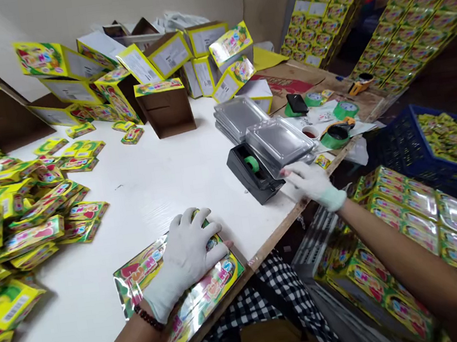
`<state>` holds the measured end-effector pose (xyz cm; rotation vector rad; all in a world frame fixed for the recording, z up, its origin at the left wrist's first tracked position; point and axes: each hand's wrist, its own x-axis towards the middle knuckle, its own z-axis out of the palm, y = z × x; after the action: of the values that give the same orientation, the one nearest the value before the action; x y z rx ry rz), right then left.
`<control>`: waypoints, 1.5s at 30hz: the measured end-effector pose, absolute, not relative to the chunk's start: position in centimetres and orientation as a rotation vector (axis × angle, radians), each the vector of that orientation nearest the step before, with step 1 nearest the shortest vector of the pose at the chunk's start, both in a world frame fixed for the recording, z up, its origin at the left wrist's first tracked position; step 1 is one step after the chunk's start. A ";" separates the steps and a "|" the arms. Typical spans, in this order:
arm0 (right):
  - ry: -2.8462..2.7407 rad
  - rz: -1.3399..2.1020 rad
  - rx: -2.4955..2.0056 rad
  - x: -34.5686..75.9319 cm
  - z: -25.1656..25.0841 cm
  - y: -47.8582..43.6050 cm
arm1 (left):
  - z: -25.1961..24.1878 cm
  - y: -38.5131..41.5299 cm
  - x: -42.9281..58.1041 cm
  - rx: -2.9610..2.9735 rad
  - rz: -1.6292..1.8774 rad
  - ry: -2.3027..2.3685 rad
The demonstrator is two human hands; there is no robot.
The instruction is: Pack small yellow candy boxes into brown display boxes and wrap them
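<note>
My left hand [188,249], in a white glove, lies with fingers spread on a shiny printed carton [222,284] at the table's front edge. The carton is yellow and green with fruit pictures. My right hand [316,182], also gloved, is at the front end of a black tape dispenser [250,176]. Its fingertips are pressed together; whatever is between them is too small to make out. A green roll core [251,163] sits inside the dispenser. Clear plastic trays [281,141] are stacked right behind it, close to my right fingertips.
Small fruit-printed packets [40,212] are heaped on the left of the white table [128,178]. Open display boxes [165,109] are piled along the back. Tape rolls [335,135] lie at the right. Beside the table stand wrapped cartons [377,275] and a blue crate [401,137] of packets.
</note>
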<state>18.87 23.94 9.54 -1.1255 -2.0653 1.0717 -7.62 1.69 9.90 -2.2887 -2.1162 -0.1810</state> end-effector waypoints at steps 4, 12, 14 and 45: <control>-2.163 1.220 -1.114 16.6 7.7 25.7 | 9.8 1.4 -7.7 -2.260 -0.221 -2.109; -1.974 1.029 -1.111 18.4 7.3 22.4 | 9.4 1.4 -7.7 -2.247 -0.228 -2.102; -1.959 1.076 -1.184 19.5 6.9 21.4 | 9.3 1.4 -7.8 -2.247 -0.240 -2.097; -2.515 2.555 -0.520 4.5 3.0 18.3 | 9.3 1.0 -8.6 -2.319 -0.498 -2.245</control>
<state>4.49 18.35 3.01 -0.5201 -2.5154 2.5554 -8.60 1.00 9.32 -2.3195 -2.2449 -0.4984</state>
